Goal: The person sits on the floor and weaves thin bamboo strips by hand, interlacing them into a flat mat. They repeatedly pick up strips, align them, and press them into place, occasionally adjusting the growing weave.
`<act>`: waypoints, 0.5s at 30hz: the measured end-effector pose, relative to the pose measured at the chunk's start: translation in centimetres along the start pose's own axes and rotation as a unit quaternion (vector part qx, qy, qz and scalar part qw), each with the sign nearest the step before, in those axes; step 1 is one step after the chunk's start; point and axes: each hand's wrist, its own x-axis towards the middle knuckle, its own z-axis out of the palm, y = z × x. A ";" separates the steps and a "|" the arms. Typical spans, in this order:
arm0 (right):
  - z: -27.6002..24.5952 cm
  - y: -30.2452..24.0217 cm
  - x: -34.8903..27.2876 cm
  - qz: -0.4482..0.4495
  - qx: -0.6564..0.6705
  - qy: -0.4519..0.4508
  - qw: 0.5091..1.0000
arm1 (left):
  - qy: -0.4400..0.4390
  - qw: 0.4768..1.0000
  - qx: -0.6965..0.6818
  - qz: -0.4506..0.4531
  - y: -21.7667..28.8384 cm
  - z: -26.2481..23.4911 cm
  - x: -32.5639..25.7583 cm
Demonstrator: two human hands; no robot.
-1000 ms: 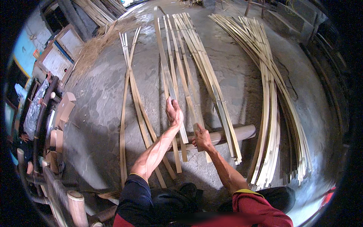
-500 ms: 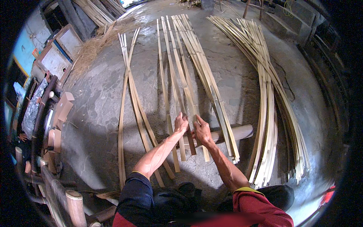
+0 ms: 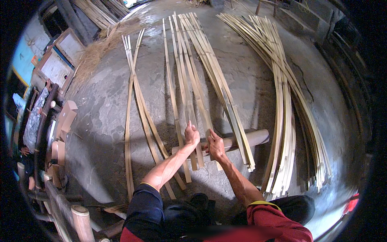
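Observation:
Long, pale bamboo strips lie lengthwise in front of me, their near ends raised on a thick bamboo pole [image 3: 258, 138] set crosswise on the floor. My left hand [image 3: 192, 134] is closed on a bamboo strip [image 3: 188, 107] in the middle group, its thumb pointing away from me. Just right of it and slightly nearer, my right hand [image 3: 216, 146] closes round a neighbouring bamboo strip [image 3: 202, 111]. Between the hands, the near end of a strip [image 3: 200, 159] sticks out toward me. My fingers partly hide where the strips are gripped.
A bundle of strips [image 3: 221, 82] lies close on the right, with a larger crossing pile [image 3: 284, 105] beyond it. Several crossed strips [image 3: 135, 80] lie left. Cardboard boxes [image 3: 66, 117] and bamboo poles [image 3: 82, 224] line the left edge. Straw [image 3: 94, 54] covers the far-left floor.
The strip end between my hands has gone from brown to a paler face. Both hands have shifted slightly, the left one a little lower. The view has moved slightly.

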 end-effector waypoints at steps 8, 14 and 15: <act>1.2 -1.0 -0.3 -0.083 -0.038 0.009 0.996 | -0.065 0.989 -0.058 0.122 -0.3 -0.1 -2.6; 1.0 -1.5 -1.5 -0.044 0.051 -0.036 0.997 | -0.225 0.876 -0.390 -0.173 0.0 0.3 -1.5; 1.2 -1.1 -1.3 -0.059 -0.014 -0.011 0.998 | -0.213 0.892 -0.348 -0.196 -0.4 0.2 -1.0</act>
